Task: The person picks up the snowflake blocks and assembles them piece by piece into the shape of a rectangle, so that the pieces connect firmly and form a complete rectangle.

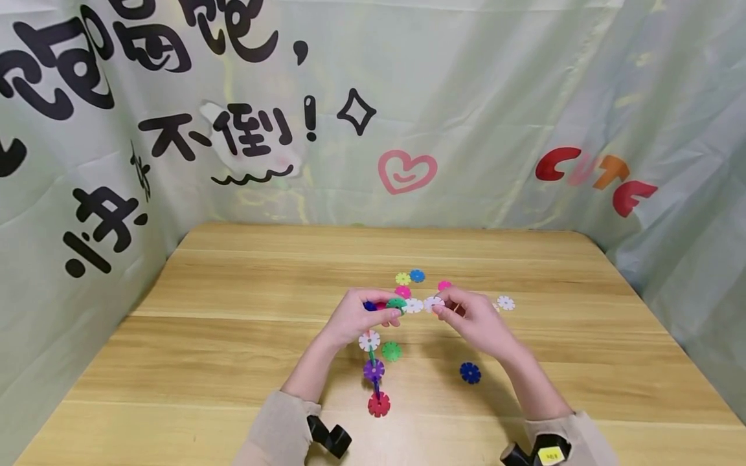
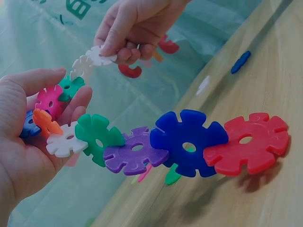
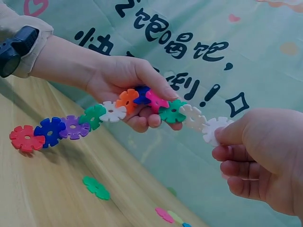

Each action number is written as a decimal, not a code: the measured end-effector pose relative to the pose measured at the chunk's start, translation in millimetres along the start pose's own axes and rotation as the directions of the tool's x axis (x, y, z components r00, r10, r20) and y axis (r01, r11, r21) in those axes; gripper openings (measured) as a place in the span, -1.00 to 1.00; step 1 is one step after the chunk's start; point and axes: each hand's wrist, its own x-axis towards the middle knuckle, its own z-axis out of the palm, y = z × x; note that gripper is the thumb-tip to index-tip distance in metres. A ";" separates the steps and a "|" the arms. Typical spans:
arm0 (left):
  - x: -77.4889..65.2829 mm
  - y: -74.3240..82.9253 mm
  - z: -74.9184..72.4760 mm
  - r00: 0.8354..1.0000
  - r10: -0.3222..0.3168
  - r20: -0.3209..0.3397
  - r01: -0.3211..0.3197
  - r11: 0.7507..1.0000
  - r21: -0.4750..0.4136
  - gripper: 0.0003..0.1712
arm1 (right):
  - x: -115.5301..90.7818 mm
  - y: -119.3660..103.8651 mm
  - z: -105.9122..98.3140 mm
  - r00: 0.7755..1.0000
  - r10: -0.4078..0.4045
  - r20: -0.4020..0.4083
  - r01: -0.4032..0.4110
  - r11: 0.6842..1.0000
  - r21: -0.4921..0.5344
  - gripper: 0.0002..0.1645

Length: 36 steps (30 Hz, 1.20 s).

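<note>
A chain of slotted plastic snowflake discs runs through my left hand [image 1: 352, 318], whose thumb and fingers grip it near a green disc [image 3: 172, 111]. From that hand the chain hangs toward me past a white disc [image 1: 370, 340] and a purple disc [image 2: 136, 150], ending in a red disc [image 1: 379, 404] low over the table. Beyond the green disc comes another white disc [image 3: 193, 117]. My right hand [image 1: 478, 325] pinches a white disc [image 3: 217, 131] between thumb and index finger, and its edge meets the chain's last white disc. Left fingers partly hide the blue disc [image 3: 141, 95].
Loose discs lie on the wooden table [image 1: 204, 362]: a green one [image 1: 392, 351], a dark blue one [image 1: 470, 373], and yellow [image 1: 403, 278], blue [image 1: 417, 276] and pink [image 1: 445, 285] ones farther back. White discs [image 1: 506, 303] lie right of my right hand. A printed cloth [image 1: 466, 97] hangs behind.
</note>
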 end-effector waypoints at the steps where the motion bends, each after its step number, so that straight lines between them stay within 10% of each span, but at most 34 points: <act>1: 0.0 0.0 0.3 1.000 -0.001 -0.001 0.001 1.000 0.000 -0.72 | 0.0 -0.3 0.9 1.000 -0.008 0.003 0.008 1.000 -0.004 -0.87; 21: 0.8 -2.8 0.3 0.998 -0.055 -0.038 0.057 0.997 0.050 -0.76 | 1.4 -5.9 5.3 0.988 -0.144 0.049 0.148 0.985 -0.091 -0.79; 36: 1.3 -0.9 2.3 0.993 -0.109 -0.049 0.111 0.993 0.044 -0.80 | 2.5 -6.3 8.6 0.995 -0.074 0.062 0.075 0.997 -0.018 -0.83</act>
